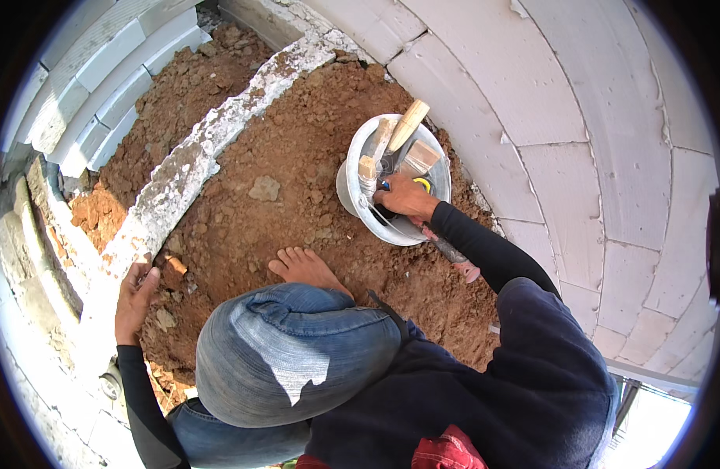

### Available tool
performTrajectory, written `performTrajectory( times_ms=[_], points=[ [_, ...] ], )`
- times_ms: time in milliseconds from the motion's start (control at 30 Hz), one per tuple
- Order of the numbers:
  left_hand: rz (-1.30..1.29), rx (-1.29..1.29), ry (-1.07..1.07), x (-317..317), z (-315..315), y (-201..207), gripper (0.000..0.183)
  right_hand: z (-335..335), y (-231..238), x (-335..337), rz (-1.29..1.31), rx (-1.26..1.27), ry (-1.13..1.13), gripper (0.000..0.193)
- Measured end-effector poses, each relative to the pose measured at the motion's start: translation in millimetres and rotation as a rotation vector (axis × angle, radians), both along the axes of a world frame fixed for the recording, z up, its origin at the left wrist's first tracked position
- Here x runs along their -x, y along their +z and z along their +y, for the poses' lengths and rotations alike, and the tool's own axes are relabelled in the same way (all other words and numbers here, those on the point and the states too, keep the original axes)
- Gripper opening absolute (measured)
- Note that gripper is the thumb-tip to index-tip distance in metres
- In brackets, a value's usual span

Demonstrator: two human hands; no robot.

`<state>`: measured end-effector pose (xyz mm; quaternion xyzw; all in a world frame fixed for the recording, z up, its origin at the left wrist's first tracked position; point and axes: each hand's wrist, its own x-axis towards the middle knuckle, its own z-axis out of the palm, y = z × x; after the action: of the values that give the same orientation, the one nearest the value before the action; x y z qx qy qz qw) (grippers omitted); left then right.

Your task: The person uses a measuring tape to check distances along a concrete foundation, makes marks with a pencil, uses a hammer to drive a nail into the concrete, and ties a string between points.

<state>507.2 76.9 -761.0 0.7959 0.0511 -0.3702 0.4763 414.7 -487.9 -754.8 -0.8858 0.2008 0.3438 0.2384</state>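
My right hand reaches into a whitish bucket standing on the soil, its fingertips hidden among the contents. Beside the hand are a yellow curved piece and something dark and blue, too covered to name. Several tools stand in the bucket: a light wooden handle leans over the far rim, near a flat wooden block. A handle with pinkish, worn covering pokes out below my right wrist. Over at the left, my left hand lies against the rough concrete strip, fingers extended, holding nothing visible.
Reddish-brown soil with loose clods covers the ground. A pale block wall rises close on the right. More white blocks are stacked at the far left. My bare foot and bent jeans-clad knee sit between my arms.
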Motion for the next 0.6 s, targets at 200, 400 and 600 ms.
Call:
performTrajectory(
  times_ms=[200, 400, 600],
  points=[
    [-0.101, -0.011, -0.028, -0.5, -30.1, 18.9, 0.061, 43.5, 4.8, 22.1, -0.038, -0.051, 0.357, 0.038],
    [-0.323, 0.139, -0.416, -3.4, -171.8, 51.5, 0.075, 42.5, 21.1, 33.9, -0.006, 0.124, 0.381, 0.038],
    [-0.401, 0.314, -0.462, 31.4, -231.9, -5.1, 0.073, 49.0, 14.6, 0.8, -0.061, 0.090, 0.363, 0.041]
  ],
)
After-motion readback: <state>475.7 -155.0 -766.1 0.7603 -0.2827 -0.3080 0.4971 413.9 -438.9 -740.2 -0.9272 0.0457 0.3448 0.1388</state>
